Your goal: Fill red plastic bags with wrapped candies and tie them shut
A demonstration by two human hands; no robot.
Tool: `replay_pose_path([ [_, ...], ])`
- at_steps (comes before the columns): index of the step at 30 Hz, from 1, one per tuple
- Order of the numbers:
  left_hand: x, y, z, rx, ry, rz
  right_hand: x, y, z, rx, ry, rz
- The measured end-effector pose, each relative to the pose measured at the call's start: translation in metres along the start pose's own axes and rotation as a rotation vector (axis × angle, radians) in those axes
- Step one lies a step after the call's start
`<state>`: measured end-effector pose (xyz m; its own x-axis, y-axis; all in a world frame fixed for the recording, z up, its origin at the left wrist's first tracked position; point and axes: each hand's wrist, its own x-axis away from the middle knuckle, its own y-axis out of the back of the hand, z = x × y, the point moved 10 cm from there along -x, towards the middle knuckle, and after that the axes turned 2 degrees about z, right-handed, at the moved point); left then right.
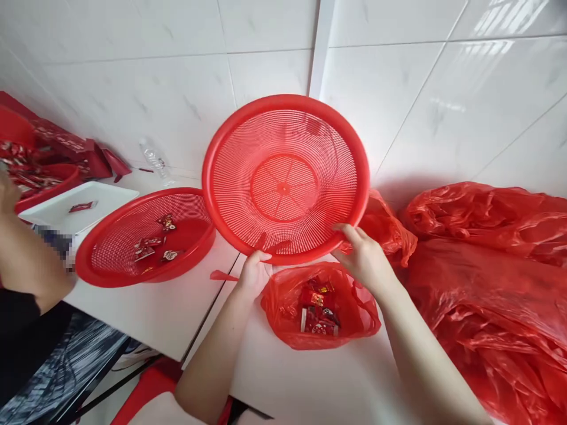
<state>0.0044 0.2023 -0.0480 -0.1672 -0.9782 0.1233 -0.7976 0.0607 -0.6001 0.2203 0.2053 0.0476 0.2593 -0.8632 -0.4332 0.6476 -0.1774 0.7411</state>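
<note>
- Left hand (254, 276): closed on basket rim, lower edge, thumb on the inner side; fingers mostly hidden behind.
- Right hand (362, 255): pinching same rim at lower right, thumb and fingers nearly together, rest of hand loosely curled.
- Red basket (283, 189): in both hands, tipped up, open side facing the camera, above and behind the open bag.
- Open bag (283, 326): red plastic, on table between the forearms, mouth up.
- Snack packets (319, 321): several inside that bag, mostly red wrappers.
- Red strip (222, 275): sticks out beside left wrist.
- Second basket (194, 235): red, on table to the left, a few small packets (148, 248) in it.
- White tray (113, 193): beyond second basket, one red packet (83, 206) on it.
- Clear bottle (155, 160): near wall, tilted look.
- Co-worker's arm (38, 265): far left, hand blurred at edge, grip can't tell.
- Heap of red bags (491, 283): right side, beside right forearm.
- Tiled wall (168, 88) behind, white table (146, 313) below.
</note>
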Motion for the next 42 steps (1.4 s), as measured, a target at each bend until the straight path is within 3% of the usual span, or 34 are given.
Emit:
replay_pose_path([
  [2,0.012,-0.014,-0.013,-0.119,0.019,0.138,0.001,0.019,-0.002,0.049,0.001,-0.175],
  [4,0.029,-0.016,-0.036,-0.363,-0.012,0.197,0.006,0.040,-0.010,0.057,-0.043,-0.314],
  [5,0.038,-0.007,-0.052,-0.530,-0.056,0.139,0.009,0.052,-0.015,0.047,-0.077,-0.372],
  [6,0.048,0.009,-0.074,-0.698,-0.131,0.002,0.013,0.063,-0.020,0.033,-0.114,-0.424],
  [8,0.075,0.050,-0.115,-1.010,-0.207,-0.359,0.022,0.086,-0.031,0.001,-0.170,-0.540],
  [10,0.105,0.091,-0.143,-1.282,-0.149,-0.728,0.033,0.109,-0.037,-0.032,-0.183,-0.675],
  [12,0.125,0.122,-0.154,-1.455,-0.018,-0.950,0.043,0.129,-0.041,-0.048,-0.162,-0.804],
  [15,0.131,0.146,-0.157,-1.556,0.010,-1.048,0.056,0.152,-0.047,-0.042,-0.111,-0.945],
  [19,0.130,0.150,-0.158,-1.596,-0.188,-1.103,0.064,0.174,-0.056,-0.021,-0.027,-1.044],
  [23,0.118,0.136,-0.157,-1.658,-0.281,-1.011,0.069,0.185,-0.063,-0.021,0.011,-1.088],
  [30,0.059,0.070,-0.147,-1.628,-0.463,-0.603,0.070,0.185,-0.058,0.005,-0.125,-1.026],
  [36,0.002,0.036,-0.114,-1.406,-0.449,-0.250,0.066,0.177,-0.042,-0.001,-0.152,-0.959],
  [42,-0.016,0.016,-0.066,-1.441,-0.417,-0.118,0.055,0.157,-0.024,-0.027,-0.138,-0.756],
])
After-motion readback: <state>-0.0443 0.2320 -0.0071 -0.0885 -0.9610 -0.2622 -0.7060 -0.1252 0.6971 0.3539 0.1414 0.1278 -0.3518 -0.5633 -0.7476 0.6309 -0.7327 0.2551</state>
